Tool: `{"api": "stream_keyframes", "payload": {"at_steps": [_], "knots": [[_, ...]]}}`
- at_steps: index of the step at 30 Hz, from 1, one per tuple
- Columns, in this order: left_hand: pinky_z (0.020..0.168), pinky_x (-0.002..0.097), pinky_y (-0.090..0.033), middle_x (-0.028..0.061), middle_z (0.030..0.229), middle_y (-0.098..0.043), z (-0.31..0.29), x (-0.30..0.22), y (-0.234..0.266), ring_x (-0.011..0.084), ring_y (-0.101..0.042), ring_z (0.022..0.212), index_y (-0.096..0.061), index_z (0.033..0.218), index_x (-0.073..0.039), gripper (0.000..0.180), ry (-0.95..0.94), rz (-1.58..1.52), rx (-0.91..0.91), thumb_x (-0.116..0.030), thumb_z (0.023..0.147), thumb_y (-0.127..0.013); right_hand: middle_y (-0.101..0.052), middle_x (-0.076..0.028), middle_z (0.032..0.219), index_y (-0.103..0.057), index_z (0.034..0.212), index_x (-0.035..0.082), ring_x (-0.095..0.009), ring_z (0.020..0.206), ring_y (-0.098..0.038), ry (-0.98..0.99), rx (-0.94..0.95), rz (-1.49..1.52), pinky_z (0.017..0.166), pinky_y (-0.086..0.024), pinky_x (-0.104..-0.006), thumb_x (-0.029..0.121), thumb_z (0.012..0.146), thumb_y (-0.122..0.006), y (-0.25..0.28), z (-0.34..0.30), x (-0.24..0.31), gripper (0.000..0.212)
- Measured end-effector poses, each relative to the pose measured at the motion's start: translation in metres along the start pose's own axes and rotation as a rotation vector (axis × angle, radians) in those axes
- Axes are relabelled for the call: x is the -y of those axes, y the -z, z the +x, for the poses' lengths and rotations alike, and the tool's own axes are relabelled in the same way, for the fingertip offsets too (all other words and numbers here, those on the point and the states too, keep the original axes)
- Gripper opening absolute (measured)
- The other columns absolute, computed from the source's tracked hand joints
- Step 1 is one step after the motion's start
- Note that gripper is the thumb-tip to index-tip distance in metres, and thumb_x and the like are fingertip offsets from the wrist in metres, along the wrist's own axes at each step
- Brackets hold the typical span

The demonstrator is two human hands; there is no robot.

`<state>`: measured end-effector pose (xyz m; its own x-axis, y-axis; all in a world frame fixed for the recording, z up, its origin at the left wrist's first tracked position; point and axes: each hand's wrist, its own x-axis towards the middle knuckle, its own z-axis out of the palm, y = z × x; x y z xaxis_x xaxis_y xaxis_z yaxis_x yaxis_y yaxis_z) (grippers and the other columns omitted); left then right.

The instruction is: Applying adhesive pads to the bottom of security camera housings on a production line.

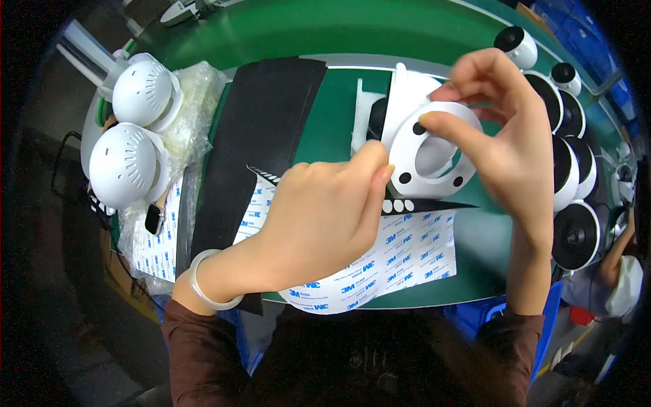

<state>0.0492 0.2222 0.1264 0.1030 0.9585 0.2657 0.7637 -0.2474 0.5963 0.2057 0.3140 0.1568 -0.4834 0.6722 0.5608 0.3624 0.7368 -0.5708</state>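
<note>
Head view | white ring: right of centre, above counter | right hand: grip clamped on ring's upper rim | left hand: fingertips together, contents hidden | probably light, stiff, smooth; best held by outer rim

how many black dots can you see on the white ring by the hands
3 on the white ring: upper-left dot, lower-left dot and lower-right dot. Others may be hidden behind the right hand.
</note>
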Motion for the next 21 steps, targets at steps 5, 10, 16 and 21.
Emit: {"api": "stream_keyframes", "payload": {"at_steps": [5,10,16,21], "knots": [[0.041,0.0336,-0.036,0.0108,0.051,-0.049,-0.002,0.003,0.002,0.0272,-0.053,0.045,-0.048,0.078,-0.004,0.008,-0.043,0.003,-0.019,-0.008,0.085,-0.047,-0.064,-0.006,0.078,-0.063,0.087,-0.004,-0.01,0.074,-0.058,-0.004,0.411,0.114,0.065,-0.044,-0.0195,0.01,0.079,-0.06,0.01,0.026,-0.01,0.017],[0.038,0.0339,-0.034,0.0102,0.047,-0.048,0.0,0.015,-0.002,0.0267,-0.051,0.04,-0.049,0.073,-0.004,0.013,-0.045,-0.064,0.012,-0.011,0.084,-0.052,-0.063,-0.005,0.068,-0.066,0.081,-0.003,-0.009,0.054,-0.056,-0.344,0.541,0.165,0.049,-0.043,-0.0192,0.012,0.074,-0.066,0.008,0.08,-0.025,0.016],[0.039,0.0328,-0.037,0.0093,0.048,-0.052,-0.005,0.047,-0.03,0.0262,-0.051,0.039,-0.056,0.069,-0.005,0.025,0.012,-0.004,0.217,-0.028,0.077,-0.063,-0.063,-0.011,0.069,-0.064,0.092,-0.002,-0.009,0.055,-0.059,-0.559,0.385,0.373,0.046,-0.045,-0.0175,0.008,0.073,-0.065,0.007,0.182,-0.095,0.021],[0.051,0.0314,-0.042,0.0093,0.068,-0.062,0.006,0.073,-0.017,0.0248,-0.059,0.058,-0.062,0.088,-0.006,0.028,-0.173,-0.533,0.701,-0.03,0.076,-0.065,-0.064,-0.013,0.075,-0.066,0.091,0.008,-0.025,0.064,-0.062,0.048,0.218,-0.424,0.062,-0.05,-0.032,0.009,0.072,-0.06,-0.07,0.204,-0.126,0.021]]}}
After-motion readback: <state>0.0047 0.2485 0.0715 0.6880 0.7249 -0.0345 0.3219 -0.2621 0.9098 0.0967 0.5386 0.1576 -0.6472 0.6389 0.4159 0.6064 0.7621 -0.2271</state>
